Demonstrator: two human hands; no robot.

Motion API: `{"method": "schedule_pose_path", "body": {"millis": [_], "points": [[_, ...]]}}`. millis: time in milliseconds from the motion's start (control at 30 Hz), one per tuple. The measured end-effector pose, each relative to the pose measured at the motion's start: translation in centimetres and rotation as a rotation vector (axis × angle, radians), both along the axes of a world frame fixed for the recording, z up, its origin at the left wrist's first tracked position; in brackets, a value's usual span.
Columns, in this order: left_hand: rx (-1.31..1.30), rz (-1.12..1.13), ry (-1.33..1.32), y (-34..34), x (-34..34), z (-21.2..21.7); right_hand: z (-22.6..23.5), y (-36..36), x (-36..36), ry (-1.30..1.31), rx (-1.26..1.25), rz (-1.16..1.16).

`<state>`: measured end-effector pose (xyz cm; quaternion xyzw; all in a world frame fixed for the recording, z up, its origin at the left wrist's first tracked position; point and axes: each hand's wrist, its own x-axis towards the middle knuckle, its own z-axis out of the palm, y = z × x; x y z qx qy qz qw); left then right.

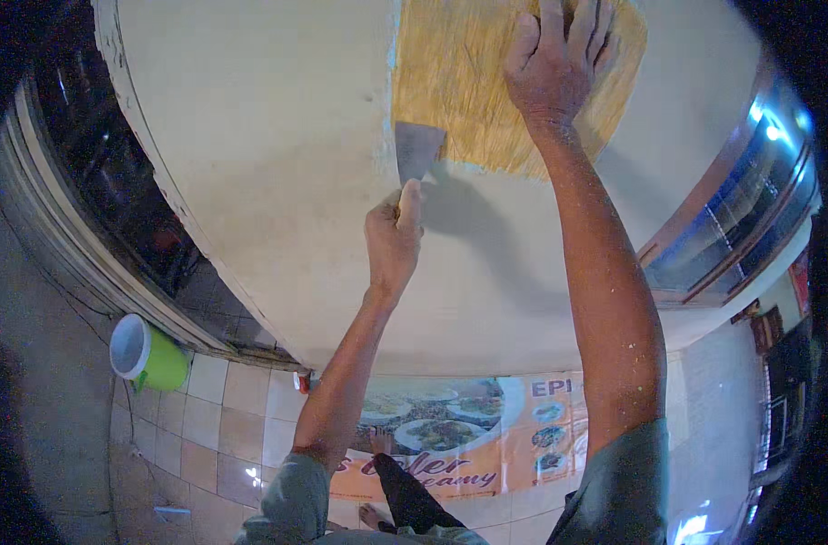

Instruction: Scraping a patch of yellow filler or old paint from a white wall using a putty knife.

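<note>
My left hand [396, 232] is closed round the handle of a scraper [418, 150]. Its flat grey blade lies against a cream wall [277, 182], over the lower left corner of a yellow-brown, streaky patch [468, 82]. Thin pale-blue traces run along the patch's left and lower edges. Higher up and to the right, my right hand [555, 68] rests on the patch with its fingers apart and pointing upward. Nothing shows in its grip, though the fingertips reach the top of the picture. Pale specks dot my right forearm.
A printed banner [486, 436] covers the tiled floor [205, 409] by my bare feet. At the left stands a green bucket [159, 359] beside a dark opening. A window with bars [732, 236] is on the right.
</note>
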<state>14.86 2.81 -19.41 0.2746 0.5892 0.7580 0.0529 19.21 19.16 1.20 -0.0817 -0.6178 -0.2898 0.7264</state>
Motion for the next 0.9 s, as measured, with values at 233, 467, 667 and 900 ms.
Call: {"method": "schedule_pose_path", "body": {"millis": [233,467,667,900], "points": [[-0.1,-0.107,-0.204,-0.9,2.1,-5.9,-0.3,-0.1,0.2,-0.004,-0.042,-0.003],[-0.117,0.0,0.173,1.5,0.4,0.3,-0.2,-0.1,0.4,0.011,-0.047,-0.058],[-0.128,-0.002,0.069,1.7,2.3,-4.6,-0.3,0.4,0.0,0.027,-0.032,0.044],[-0.134,0.021,0.108,2.4,1.0,-1.8,-0.5,0.6,-0.1,-0.016,-0.104,-0.032]]}}
